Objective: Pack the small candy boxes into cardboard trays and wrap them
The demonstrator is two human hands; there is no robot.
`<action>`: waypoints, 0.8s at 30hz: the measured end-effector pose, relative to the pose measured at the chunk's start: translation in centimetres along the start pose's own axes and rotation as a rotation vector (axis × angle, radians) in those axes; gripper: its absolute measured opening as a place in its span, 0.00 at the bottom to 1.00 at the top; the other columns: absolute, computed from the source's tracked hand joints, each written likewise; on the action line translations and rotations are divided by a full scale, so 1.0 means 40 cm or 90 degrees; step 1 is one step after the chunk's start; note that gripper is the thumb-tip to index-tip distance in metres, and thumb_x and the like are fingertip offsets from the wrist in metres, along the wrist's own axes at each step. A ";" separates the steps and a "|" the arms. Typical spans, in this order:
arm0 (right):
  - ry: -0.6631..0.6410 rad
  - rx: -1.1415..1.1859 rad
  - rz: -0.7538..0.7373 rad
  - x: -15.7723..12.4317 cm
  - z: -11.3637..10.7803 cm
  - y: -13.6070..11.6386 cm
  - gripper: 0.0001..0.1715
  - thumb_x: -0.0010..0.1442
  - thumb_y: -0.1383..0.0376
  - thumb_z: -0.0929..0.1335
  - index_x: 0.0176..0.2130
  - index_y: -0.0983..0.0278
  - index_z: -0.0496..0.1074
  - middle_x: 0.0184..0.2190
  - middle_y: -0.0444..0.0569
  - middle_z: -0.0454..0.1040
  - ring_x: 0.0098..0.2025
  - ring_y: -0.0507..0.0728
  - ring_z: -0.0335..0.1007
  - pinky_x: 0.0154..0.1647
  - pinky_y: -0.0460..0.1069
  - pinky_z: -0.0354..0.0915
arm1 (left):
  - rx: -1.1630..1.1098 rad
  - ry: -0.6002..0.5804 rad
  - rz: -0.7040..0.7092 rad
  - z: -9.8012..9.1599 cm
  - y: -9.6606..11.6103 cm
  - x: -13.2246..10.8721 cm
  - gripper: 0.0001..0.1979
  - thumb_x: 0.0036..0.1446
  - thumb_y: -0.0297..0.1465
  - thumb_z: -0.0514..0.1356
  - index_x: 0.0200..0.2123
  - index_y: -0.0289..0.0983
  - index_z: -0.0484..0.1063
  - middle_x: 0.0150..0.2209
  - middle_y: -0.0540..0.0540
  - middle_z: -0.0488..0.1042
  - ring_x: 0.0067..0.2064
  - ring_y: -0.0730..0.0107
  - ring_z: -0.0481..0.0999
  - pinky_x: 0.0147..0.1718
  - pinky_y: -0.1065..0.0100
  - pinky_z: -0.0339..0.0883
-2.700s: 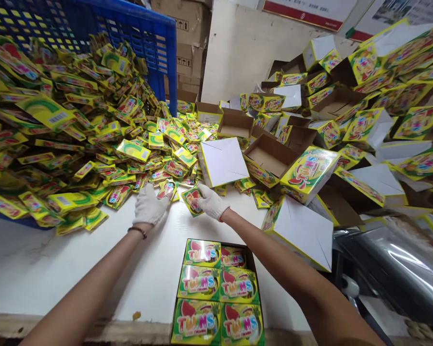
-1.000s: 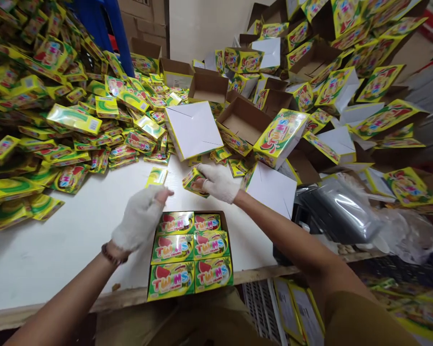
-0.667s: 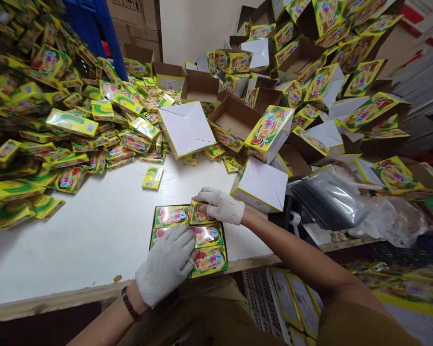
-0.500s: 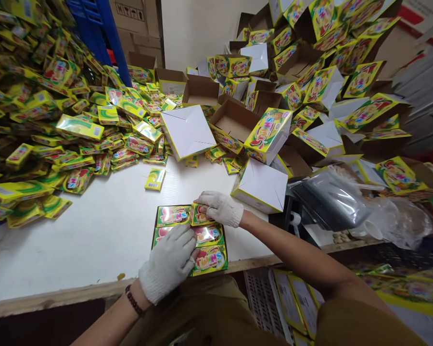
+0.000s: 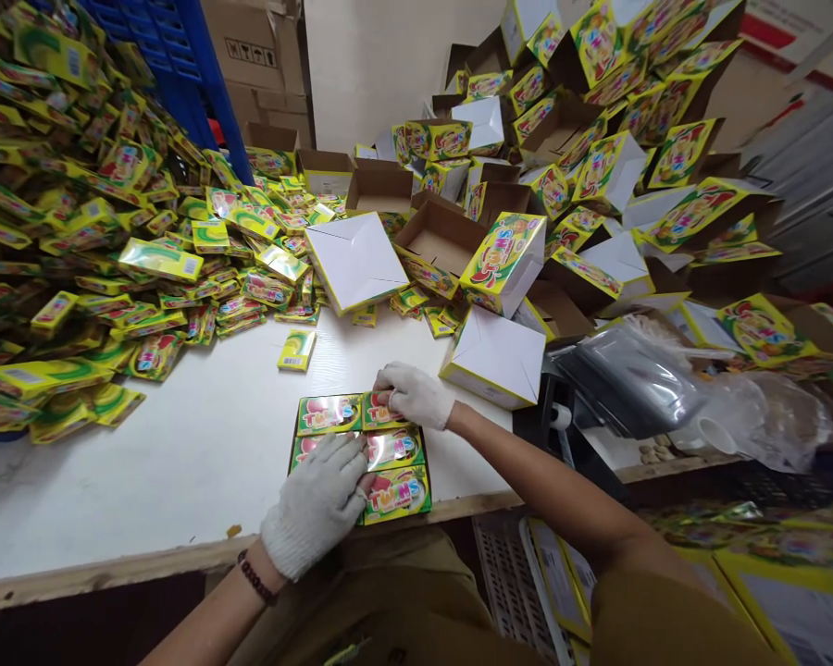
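In front of me on the white table is a display box (image 5: 428, 462), filled with a layer of small green and yellow "Twins" candy packs. My left hand (image 5: 319, 504), in a white knit glove, lies on the packs at the left, fingers stretched out together. At the far right corner my right hand (image 5: 416, 396), gloved too, has its fingers curled over a candy pack (image 5: 375, 413) that sits in the box. Part of that pack is hidden by the fingers. Just behind the box lies a single yellow pack (image 5: 296, 351).
A large heap of candy packs (image 5: 131, 268) covers the table's left and back. Open empty display boxes (image 5: 444, 236) pile up at the back right. An upturned box (image 5: 496, 356) and dark clear-wrapped plastic (image 5: 631, 375) lie to the right. The wooden table edge (image 5: 111, 575) runs in front of me.
The view has shifted slightly. Both hands stay on the packs in the box; the right fingers are curled a little more over the far right pack.
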State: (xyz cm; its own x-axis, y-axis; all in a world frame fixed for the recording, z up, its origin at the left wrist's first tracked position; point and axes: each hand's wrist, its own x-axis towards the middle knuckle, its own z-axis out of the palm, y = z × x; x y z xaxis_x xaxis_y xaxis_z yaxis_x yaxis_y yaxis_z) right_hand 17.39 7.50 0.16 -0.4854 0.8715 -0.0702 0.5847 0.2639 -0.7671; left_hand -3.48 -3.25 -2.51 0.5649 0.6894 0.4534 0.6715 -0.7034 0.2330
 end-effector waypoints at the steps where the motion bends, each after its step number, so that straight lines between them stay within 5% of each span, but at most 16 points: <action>1: 0.008 0.091 0.037 0.001 -0.011 0.004 0.02 0.58 0.69 0.67 0.32 0.64 0.69 0.32 0.45 0.68 0.36 0.53 0.64 0.40 0.48 0.62 | 0.005 0.004 -0.002 -0.005 0.001 0.008 0.10 0.64 0.31 0.54 0.42 0.38 0.75 0.44 0.42 0.79 0.47 0.60 0.76 0.50 0.57 0.70; 4: 0.111 0.359 0.099 -0.002 -0.051 0.026 0.08 0.59 0.61 0.67 0.32 0.63 0.66 0.27 0.41 0.65 0.30 0.51 0.61 0.34 0.47 0.62 | 0.012 -0.001 0.002 -0.017 0.009 0.053 0.11 0.65 0.31 0.52 0.39 0.37 0.75 0.42 0.43 0.79 0.44 0.60 0.75 0.45 0.58 0.70; 8: 0.280 0.513 0.075 -0.017 -0.085 0.064 0.25 0.51 0.45 0.71 0.30 0.61 0.63 0.25 0.39 0.63 0.26 0.49 0.57 0.28 0.46 0.59 | -0.001 -0.113 0.063 0.003 0.020 0.149 0.15 0.64 0.31 0.52 0.52 0.36 0.72 0.55 0.40 0.74 0.57 0.54 0.69 0.58 0.52 0.63; 11: 0.321 0.494 0.094 -0.035 -0.089 0.082 0.29 0.48 0.42 0.72 0.29 0.61 0.62 0.23 0.38 0.61 0.25 0.49 0.53 0.26 0.46 0.55 | 0.010 -0.198 0.049 0.031 0.010 0.215 0.19 0.64 0.31 0.53 0.56 0.33 0.69 0.58 0.36 0.71 0.59 0.52 0.67 0.60 0.50 0.62; 16: 0.316 0.415 0.146 -0.069 -0.091 0.080 0.22 0.51 0.47 0.70 0.31 0.62 0.64 0.24 0.38 0.62 0.26 0.49 0.54 0.27 0.45 0.54 | 0.017 -0.322 0.015 0.033 -0.024 0.267 0.14 0.60 0.23 0.53 0.47 0.36 0.73 0.47 0.41 0.75 0.47 0.58 0.74 0.47 0.57 0.69; 21: 0.327 0.362 0.180 -0.069 -0.104 0.098 0.15 0.55 0.53 0.67 0.30 0.62 0.65 0.24 0.39 0.64 0.26 0.50 0.56 0.29 0.46 0.56 | 0.090 -0.340 0.054 0.032 -0.020 0.259 0.10 0.60 0.24 0.54 0.41 0.36 0.74 0.45 0.39 0.75 0.45 0.55 0.74 0.44 0.55 0.69; 24: 0.306 0.266 0.287 -0.070 -0.103 0.133 0.09 0.58 0.58 0.65 0.30 0.62 0.67 0.24 0.39 0.65 0.26 0.51 0.60 0.30 0.47 0.58 | 0.060 -0.299 0.029 0.041 -0.023 0.249 0.12 0.59 0.23 0.53 0.43 0.37 0.74 0.46 0.40 0.75 0.46 0.57 0.73 0.45 0.57 0.68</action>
State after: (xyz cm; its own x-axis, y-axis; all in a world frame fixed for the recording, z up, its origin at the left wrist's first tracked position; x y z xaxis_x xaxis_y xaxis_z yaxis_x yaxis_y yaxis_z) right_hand 24.53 8.18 -1.10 0.1321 0.9661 -0.2218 0.3191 -0.2533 -0.9132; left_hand 2.31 4.56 0.41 0.7359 0.6768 0.0181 0.6691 -0.7311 0.1334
